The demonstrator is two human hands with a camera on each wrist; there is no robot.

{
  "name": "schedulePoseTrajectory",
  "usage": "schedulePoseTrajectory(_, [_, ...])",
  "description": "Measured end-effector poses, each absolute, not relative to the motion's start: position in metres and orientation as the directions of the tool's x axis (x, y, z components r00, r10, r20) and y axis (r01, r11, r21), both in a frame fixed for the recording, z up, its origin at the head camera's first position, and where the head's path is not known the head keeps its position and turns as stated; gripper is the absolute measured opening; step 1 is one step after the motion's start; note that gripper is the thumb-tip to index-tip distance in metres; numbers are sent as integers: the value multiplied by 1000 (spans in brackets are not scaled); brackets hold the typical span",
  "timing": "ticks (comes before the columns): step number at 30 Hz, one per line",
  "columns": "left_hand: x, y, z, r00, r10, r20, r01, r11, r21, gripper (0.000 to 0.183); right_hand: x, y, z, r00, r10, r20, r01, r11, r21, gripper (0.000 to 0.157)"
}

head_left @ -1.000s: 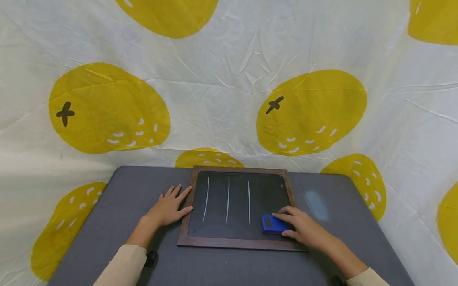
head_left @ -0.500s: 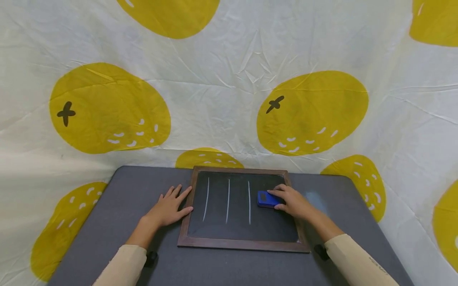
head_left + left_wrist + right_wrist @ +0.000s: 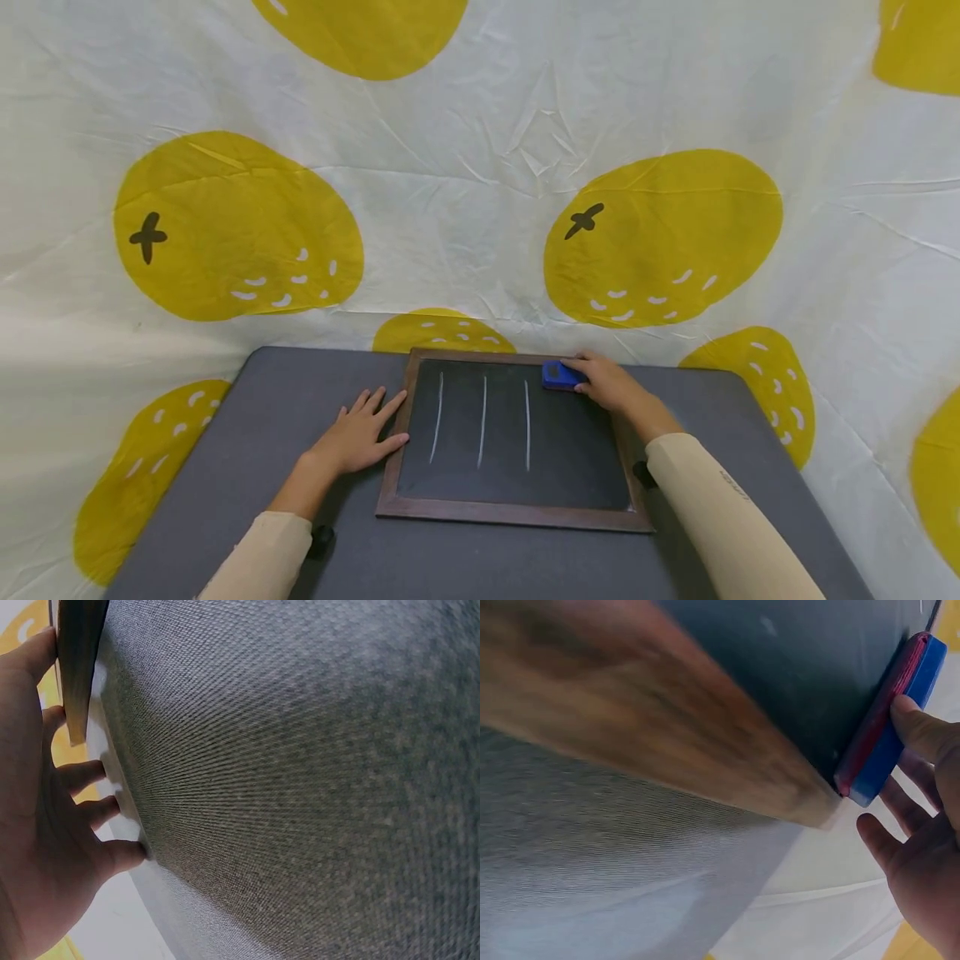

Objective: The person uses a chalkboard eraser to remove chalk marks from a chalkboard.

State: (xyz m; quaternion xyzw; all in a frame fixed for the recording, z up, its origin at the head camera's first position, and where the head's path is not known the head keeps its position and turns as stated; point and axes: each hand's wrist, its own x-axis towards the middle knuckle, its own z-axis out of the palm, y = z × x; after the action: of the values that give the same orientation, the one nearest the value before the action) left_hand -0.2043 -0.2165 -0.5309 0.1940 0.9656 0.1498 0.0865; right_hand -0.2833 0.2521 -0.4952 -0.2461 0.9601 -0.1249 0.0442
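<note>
A small blackboard (image 3: pixel 465 483) in a brown wooden frame (image 3: pixel 517 514) lies on the table, with three white chalk lines on its left and middle part. My right hand (image 3: pixel 611 385) grips a blue eraser (image 3: pixel 561 377) by its right end, at the board's far right corner. In the right wrist view, the red felt side of the eraser (image 3: pixel 900 724) faces the board, thumb on one edge. My left hand (image 3: pixel 360 437) lies with fingers spread at the left side of the frame, thumb and index fingertip touching the wood. The left wrist view shows these fingertips beside the frame (image 3: pixel 79 675).
The dark grey cloth-covered table (image 3: pixel 480 567) spreads around the board. Behind it hangs a white curtain (image 3: pixel 450 233) printed with large yellow fruits. A pale chalky smudge (image 3: pixel 592 922) marks the table to the right of the board.
My right hand has slid the eraser from the board's lower right up to its far right corner. The small marks there are no longer seen. My left hand has stayed in place.
</note>
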Motion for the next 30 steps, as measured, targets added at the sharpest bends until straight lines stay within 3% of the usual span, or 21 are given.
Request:
schedulePoseTrajectory(15, [-205, -217, -531, -913, 396, -95, 346, 878, 330, 79, -294, 251, -487, -871, -487, -67, -453, 849, -273, 53])
schedulePoseTrajectory(30, [-207, -219, -534, -915, 389, -110, 336, 883, 328, 80, -276, 259, -496, -869, -494, -2, -473, 833, -288, 54])
